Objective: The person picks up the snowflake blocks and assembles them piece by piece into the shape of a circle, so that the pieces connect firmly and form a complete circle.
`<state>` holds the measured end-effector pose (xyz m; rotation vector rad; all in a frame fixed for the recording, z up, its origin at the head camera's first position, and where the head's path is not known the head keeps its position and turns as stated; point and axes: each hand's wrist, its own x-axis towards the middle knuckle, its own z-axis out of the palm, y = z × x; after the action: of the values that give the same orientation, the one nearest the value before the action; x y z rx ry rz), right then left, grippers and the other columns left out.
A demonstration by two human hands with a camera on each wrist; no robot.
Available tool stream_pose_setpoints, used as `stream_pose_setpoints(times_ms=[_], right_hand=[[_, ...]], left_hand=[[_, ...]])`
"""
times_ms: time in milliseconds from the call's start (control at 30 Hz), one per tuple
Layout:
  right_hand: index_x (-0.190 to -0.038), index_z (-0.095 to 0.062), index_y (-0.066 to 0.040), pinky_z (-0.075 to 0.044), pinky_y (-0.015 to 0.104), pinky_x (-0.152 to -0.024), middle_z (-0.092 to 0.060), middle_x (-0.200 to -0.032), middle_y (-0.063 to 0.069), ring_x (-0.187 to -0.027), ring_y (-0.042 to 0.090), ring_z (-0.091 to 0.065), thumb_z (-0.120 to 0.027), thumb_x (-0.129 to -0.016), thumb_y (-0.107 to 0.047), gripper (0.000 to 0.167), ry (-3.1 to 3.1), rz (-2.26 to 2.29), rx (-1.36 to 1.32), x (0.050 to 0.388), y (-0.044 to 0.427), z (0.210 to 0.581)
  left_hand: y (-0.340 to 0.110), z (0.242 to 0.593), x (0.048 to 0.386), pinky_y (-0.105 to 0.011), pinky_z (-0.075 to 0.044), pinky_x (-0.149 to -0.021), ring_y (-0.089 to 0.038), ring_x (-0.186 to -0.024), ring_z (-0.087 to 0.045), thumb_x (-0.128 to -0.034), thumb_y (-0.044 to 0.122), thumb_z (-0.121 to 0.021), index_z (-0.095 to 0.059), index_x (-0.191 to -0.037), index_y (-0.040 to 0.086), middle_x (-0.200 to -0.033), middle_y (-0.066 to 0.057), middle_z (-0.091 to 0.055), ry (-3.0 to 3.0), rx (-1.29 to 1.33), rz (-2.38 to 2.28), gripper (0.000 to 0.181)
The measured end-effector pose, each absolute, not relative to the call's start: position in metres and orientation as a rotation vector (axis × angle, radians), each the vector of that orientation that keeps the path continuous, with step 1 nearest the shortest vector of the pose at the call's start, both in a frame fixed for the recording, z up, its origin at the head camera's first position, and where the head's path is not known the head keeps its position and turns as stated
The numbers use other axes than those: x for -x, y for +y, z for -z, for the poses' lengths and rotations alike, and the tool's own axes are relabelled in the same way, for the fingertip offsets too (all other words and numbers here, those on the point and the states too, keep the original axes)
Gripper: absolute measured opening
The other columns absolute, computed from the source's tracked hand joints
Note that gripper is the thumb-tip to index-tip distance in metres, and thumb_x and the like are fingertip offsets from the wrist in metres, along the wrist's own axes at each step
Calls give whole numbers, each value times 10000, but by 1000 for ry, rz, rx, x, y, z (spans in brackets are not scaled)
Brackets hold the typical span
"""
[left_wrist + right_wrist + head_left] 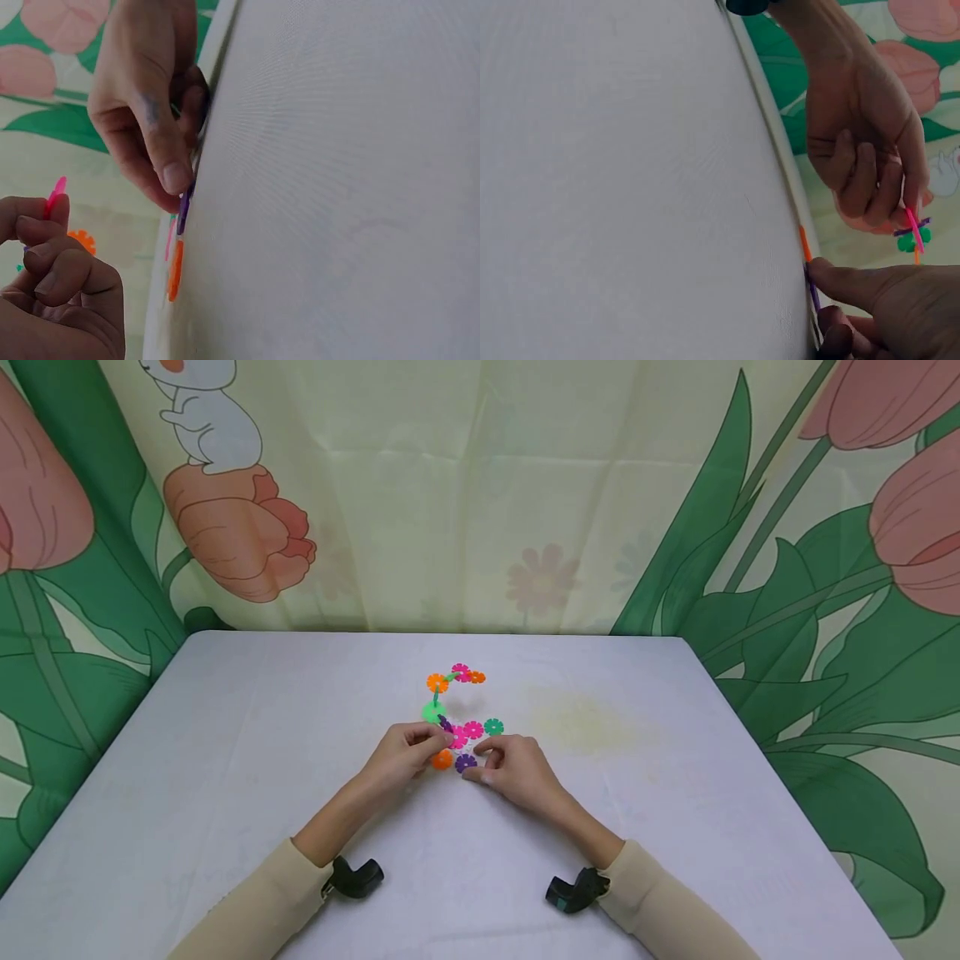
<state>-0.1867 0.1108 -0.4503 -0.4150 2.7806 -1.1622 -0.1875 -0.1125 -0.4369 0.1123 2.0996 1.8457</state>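
My left hand [408,752] pinches a pink notched plastic disc [459,738] between thumb and forefinger, held above the table. That disc belongs to a joined chain of notched discs, with a dark purple one [446,723], a light green one [433,712], an orange one [437,683] and a pink one [461,672] curving away towards the back. My right hand [521,770] has thumb and fingers about a purple disc [466,764] at the tabletop; the right wrist view shows its thumb [847,281] against that disc. An orange disc [442,760] lies just left of the purple one.
A loose pink disc [473,729] and a dark green disc [493,727] lie beyond the right hand. White cloth covers the table [225,760]. Behind it hangs a curtain [450,527] printed with tulips and leaves. Each wrist carries a black camera mount [356,877].
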Motion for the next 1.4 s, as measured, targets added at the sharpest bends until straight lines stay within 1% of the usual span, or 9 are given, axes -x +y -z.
stream_pose_setpoints(times_ms=[100, 233, 400, 633, 833, 967, 1167, 1300, 1400], right_hand=[[-1144, -813, -94, -418, 227, -598, -633, -617, -86, -566, 70, -554, -914, -831, -325, 402, 2830, 1111, 458, 185, 108, 451], [-1118, -830, -115, -405, 223, -597, -627, -617, -87, -573, 56, -542, -904, -845, -289, 333, 2846, 1103, 482, 184, 107, 452], [-1078, -828, -113, -418, 219, -602, -643, -641, -60, -587, 75, -553, -895, -854, -243, 268, 2770, 1164, 442, 187, 109, 451], [-974, -774, -77, -457, 219, -602, -664, -755, 3, -642, 124, -570, -893, -849, -158, 191, 2650, 1250, 326, 192, 116, 445], [-928, -806, -97, -516, 247, -583, -682, -725, 19, -580, 142, -592, -842, -911, -188, 99, 2576, 1149, 290, 195, 124, 439], [-965, -824, -95, -562, 264, -593, -696, -730, 25, -582, 139, -613, -811, -940, -182, 91, 2532, 1132, 324, 196, 127, 438], [-984, -808, -94, -584, 307, -598, -704, -734, 53, -591, 171, -639, -776, -970, -183, 95, 2508, 1232, 429, 197, 133, 437], [-995, -789, -51, -604, 322, -624, -743, -809, 96, -650, 201, -689, -756, -989, -198, 150, 2503, 1377, 488, 198, 136, 434], [-1026, -781, -13, -616, 302, -660, -764, -871, 140, -690, 200, -716, -751, -992, -188, 180, 2502, 1471, 532, 198, 137, 431]], left_hand=[[-112, 437, 187, -236, -300, -534, -120, -580, -324, -1045, 252, -663, -725, -1090, -12, -624, 57, -375, 2086, -121, -1860, 274], [-111, 436, 187, -232, -294, -534, -117, -588, -325, -1047, 254, -664, -710, -1085, -29, -629, 58, -374, 2067, -134, -1877, 289], [-111, 434, 186, -232, -299, -538, -122, -596, -334, -1053, 245, -650, -720, -1077, -7, -638, 54, -382, 2062, -134, -1877, 263], [-112, 437, 187, -232, -297, -542, -119, -597, -330, -1053, 235, -645, -704, -1104, -50, -634, 52, -381, 2052, -140, -1888, 296], [-113, 437, 188, -236, -300, -545, -128, -604, -336, -1056, 255, -644, -699, -1086, -21, -648, 49, -387, 2050, -143, -1881, 283], [-113, 436, 188, -236, -302, -546, -130, -609, -340, -1063, 245, -635, -697, -1079, -16, -660, 47, -396, 2050, -148, -1884, 269], [-112, 435, 187, -234, -299, -545, -131, -606, -333, -1064, 229, -626, -695, -1083, -24, -652, 47, -392, 2051, -131, -1885, 263], [-112, 435, 186, -233, -290, -543, -127, -602, -327, -1066, 222, -619, -698, -1095, -29, -651, 46, -391, 2049, -129, -1890, 265], [-111, 435, 187, -232, -293, -543, -129, -606, -334, -1066, 223, -617, -716, -1087, 1, -657, 44, -401, 2052, -124, -1886, 244]])
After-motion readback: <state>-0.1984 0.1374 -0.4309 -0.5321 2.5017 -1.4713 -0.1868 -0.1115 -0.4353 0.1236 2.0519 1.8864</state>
